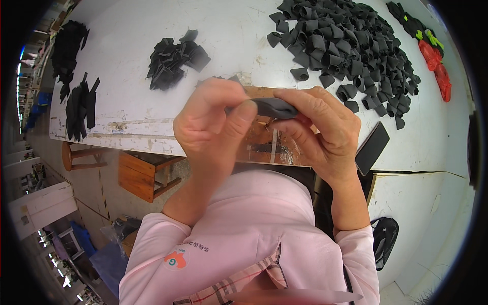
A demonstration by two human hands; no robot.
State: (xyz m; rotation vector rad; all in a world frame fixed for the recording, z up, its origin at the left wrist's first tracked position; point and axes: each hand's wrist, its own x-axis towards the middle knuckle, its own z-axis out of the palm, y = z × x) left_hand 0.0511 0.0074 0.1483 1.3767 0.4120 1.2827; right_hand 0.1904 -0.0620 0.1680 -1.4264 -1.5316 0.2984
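Observation:
A dark grey fabric loop (276, 108) is held up between my two hands, above the near edge of the table. My left hand (216, 119) pinches its left end between thumb and fingers, slightly blurred. At its right end, my right hand (323, 127) grips it with the index finger above and the thumb below. Under the hands lies a brown board (262, 137) with a pale strip and what looks like clear tape. A large heap of similar grey fabric loops (351, 51) spreads over the far right of the table.
A smaller pile of flat grey fabric pieces (173, 63) lies left of centre on the white table (229, 35). Dark strips (79, 109) are at the far left. A black phone (372, 147) rests right of my right hand. Red plastic (437, 71) lies far right; a wooden stool (142, 173) stands below.

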